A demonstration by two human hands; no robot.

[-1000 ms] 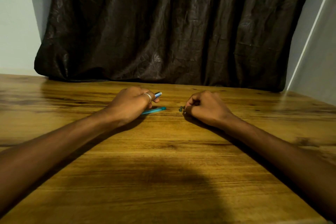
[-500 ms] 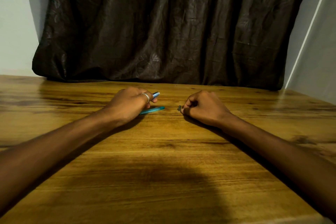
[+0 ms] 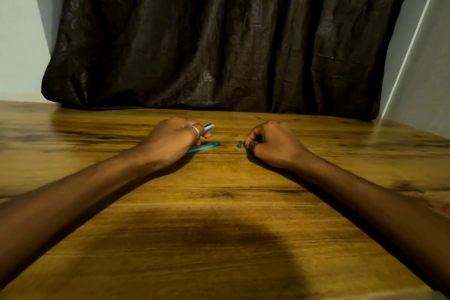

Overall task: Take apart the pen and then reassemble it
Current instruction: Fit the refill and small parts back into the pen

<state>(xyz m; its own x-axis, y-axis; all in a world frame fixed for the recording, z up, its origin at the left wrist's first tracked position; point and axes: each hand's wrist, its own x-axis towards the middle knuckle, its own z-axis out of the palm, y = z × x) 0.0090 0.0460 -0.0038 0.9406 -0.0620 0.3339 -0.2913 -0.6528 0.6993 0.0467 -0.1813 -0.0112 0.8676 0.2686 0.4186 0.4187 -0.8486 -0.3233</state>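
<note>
Left hand [image 3: 174, 140], centre-left of frame, fingers curled closed around a light blue pen piece with a silvery end [image 3: 209, 126]; only the tip pokes out past the ringed finger toward the upper right. Hand rests on the glossy wooden table [image 3: 219, 226].

Just below that hand, a slim teal translucent plastic tube [image 3: 204, 147] lies flat on the wood, its near end hidden under the palm. Whether the hand touches it, cannot tell.

Right hand [image 3: 272, 145], centre-right, loosely fisted on the table, thumb and forefinger tips pinched narrow at its left edge. A tiny dark pen part [image 3: 240, 144] sits just beside those fingertips, on or barely above the wood; held or just released, cannot tell. Too small to identify.

Judgement: pen is apart, in at least three pieces, all in the middle band of the frame, between and under the two hands. Disassembly looks done or nearly so; reassembly is next. That calls for a secure pinch on the small part and lining it up with the tube or barrel; it would roll away easily.

Dark crinkled curtain [image 3: 219, 36] fills the top of the frame.
</note>
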